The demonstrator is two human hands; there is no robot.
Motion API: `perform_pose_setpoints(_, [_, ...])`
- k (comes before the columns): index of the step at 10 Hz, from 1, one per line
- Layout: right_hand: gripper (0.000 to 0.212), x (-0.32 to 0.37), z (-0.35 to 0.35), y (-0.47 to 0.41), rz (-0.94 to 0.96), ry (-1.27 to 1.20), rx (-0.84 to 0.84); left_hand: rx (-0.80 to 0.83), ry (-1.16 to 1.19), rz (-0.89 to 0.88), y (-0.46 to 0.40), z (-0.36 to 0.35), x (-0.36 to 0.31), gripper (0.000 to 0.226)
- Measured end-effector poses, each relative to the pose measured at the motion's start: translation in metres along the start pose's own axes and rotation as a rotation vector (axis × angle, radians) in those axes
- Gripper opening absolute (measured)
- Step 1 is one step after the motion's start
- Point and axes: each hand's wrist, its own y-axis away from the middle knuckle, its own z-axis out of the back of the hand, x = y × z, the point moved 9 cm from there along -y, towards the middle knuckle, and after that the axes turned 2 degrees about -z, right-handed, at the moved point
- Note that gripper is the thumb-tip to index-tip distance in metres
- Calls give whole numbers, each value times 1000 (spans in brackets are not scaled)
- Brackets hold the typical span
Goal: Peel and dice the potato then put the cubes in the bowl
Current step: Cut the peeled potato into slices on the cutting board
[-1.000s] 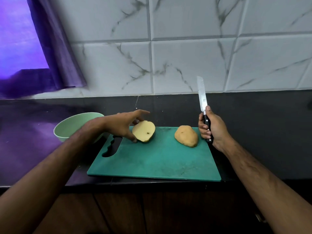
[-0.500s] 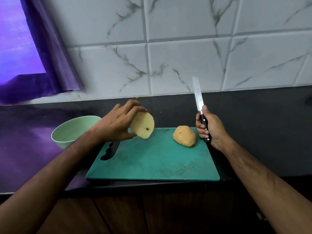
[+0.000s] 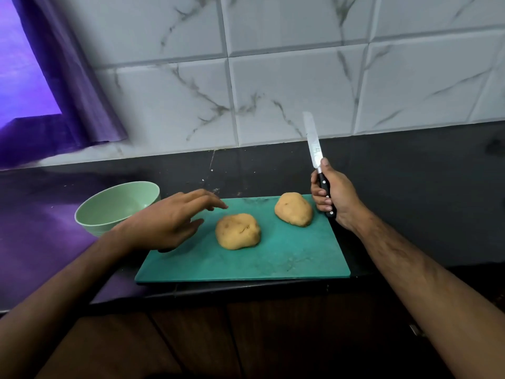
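Note:
Two peeled potato halves lie cut side down on the green cutting board [image 3: 273, 263]: the near half [image 3: 237, 231] in the middle and the far half [image 3: 293, 209] at the back right. My left hand [image 3: 169, 220] hovers just left of the near half, fingers relaxed, holding nothing. My right hand [image 3: 336, 196] grips the black handle of a knife [image 3: 314, 143] at the board's right edge, blade pointing up. A pale green bowl [image 3: 109, 212] stands left of the board, partly behind my left hand.
The board sits near the front edge of a dark countertop [image 3: 423, 201]. A marbled tile wall [image 3: 273, 77] rises behind it, and a purple curtain [image 3: 68, 91] hangs at the far left.
My left hand lifted the left potato half, turned it over and set it cut side down nearer the board's middle, then let go. The knife stayed upright in my right hand.

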Motion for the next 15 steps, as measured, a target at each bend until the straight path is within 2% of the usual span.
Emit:
perform_pose_setpoints(1, [47, -1, 0, 0, 1, -7, 0, 35, 77, 160, -6, -2, -1, 42])
perform_pose_setpoints(2, [47, 0, 0, 1, 4, -9, -1, 138, -246, 200, -18, -21, -20, 67])
perform_pose_setpoints(3, [48, 0, 0, 1, 2, -7, 0, 159, -340, 199, -28, -33, -27, 75])
perform_pose_setpoints(4, [48, -1, 1, -1, 5, 3, -1, 246, 57, 114, -25, -36, -25, 62])
perform_pose_setpoints(5, [48, -1, 0, -2, 7, 10, 12, 160, 317, 96, -19, -23, -15, 62])
perform_pose_setpoints(6, [48, -2, -1, -2, 6, 8, 19, 75, 373, 138, -16, -20, -8, 50])
perform_pose_setpoints(9, [48, 0, -2, 1, 9, 33, 13, 122, 412, 144, -17, -32, -4, 56])
perform_pose_setpoints(12, [40, 4, -4, 5, 22, 159, -5, 120, 376, 127, -14, -34, -12, 46])
perform_pose_setpoints(15, [25, 9, -18, 15, 13, 445, 3, 19, 122, 292, -20, -37, -16, 60])
